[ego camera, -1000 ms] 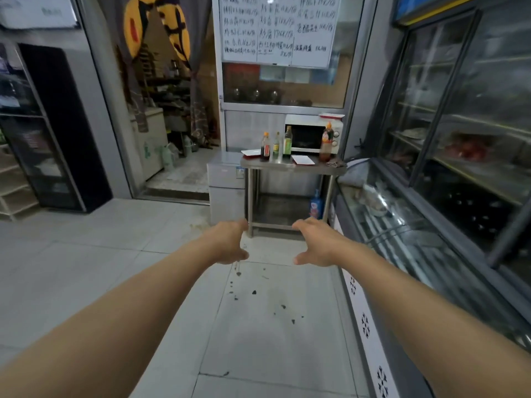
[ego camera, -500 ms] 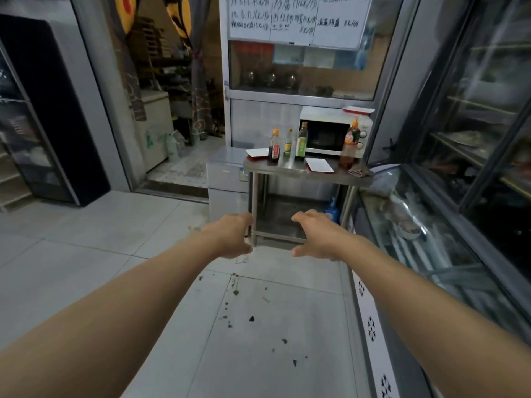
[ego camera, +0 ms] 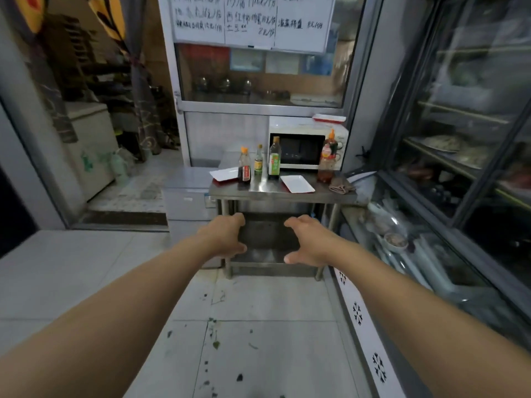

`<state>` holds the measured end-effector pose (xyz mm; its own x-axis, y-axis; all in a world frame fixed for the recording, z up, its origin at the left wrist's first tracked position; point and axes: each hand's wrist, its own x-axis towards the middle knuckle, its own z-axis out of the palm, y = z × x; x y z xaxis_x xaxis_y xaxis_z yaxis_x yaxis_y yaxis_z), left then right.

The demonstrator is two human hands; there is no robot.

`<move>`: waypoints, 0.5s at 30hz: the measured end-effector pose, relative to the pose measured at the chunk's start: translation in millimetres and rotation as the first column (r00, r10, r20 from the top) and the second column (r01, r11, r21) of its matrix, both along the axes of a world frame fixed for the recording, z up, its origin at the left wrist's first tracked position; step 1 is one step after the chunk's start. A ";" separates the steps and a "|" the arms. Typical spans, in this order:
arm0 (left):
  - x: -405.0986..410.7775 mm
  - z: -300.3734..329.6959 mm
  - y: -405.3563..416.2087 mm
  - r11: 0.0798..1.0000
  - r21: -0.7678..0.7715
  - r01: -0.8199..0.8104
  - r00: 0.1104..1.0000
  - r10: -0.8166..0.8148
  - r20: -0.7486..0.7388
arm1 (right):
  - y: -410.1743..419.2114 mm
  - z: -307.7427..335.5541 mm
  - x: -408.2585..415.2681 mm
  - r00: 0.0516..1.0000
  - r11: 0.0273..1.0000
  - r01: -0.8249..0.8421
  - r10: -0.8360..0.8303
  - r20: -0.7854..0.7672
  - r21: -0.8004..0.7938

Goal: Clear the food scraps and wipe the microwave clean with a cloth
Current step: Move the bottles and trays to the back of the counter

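Hands (ego camera: 267,239) empty; microwave (ego camera: 304,145) partly behind bottles (ego camera: 274,159).

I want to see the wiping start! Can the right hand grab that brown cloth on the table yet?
Probably not yet. The right hand is empty and held out in the air well short of the steel table. The cloth lies on the table's right end, beside the big bottle. Nothing blocks it; stepping closer should do.

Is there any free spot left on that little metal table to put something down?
On the steel table, bare metal shows between the tall green-label bottle and the white tray, running to the front edge. The back is crowded: three bottles, microwave, red-sauce bottle. A cloth fills the right corner.
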<state>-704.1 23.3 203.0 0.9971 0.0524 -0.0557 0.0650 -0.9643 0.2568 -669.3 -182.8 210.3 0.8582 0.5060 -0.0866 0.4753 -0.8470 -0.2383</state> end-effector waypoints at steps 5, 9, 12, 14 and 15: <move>66.4 0.7 5.8 0.998 -0.024 0.058 0.998 -0.058 0.012 | 14.3 7.0 57.1 0.999 0.999 0.040 -0.040 0.009 -0.015; 119.3 -0.1 8.7 0.998 -0.030 0.059 0.998 -0.059 0.010 | 21.9 4.7 106.2 0.999 0.999 0.043 -0.043 0.004 -0.012; 154.5 -1.1 12.1 0.997 -0.056 0.060 0.998 -0.058 0.032 | 21.4 5.3 147.3 1.000 1.000 0.016 -0.016 0.017 -0.008; 178.5 0.0 13.8 0.997 -0.051 0.052 0.997 -0.049 0.057 | 19.3 6.7 175.0 1.000 1.000 0.010 -0.011 0.029 0.014; 190.7 0.6 14.6 0.998 -0.047 0.045 0.997 -0.042 0.066 | 18.6 7.6 189.0 0.999 1.000 0.009 -0.010 0.031 0.019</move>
<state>-513.3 38.0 203.6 0.9999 0.0081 0.0083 0.0052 -0.9520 0.3060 -480.4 -164.2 217.8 0.8653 0.4988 -0.0500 0.4745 -0.8471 -0.2395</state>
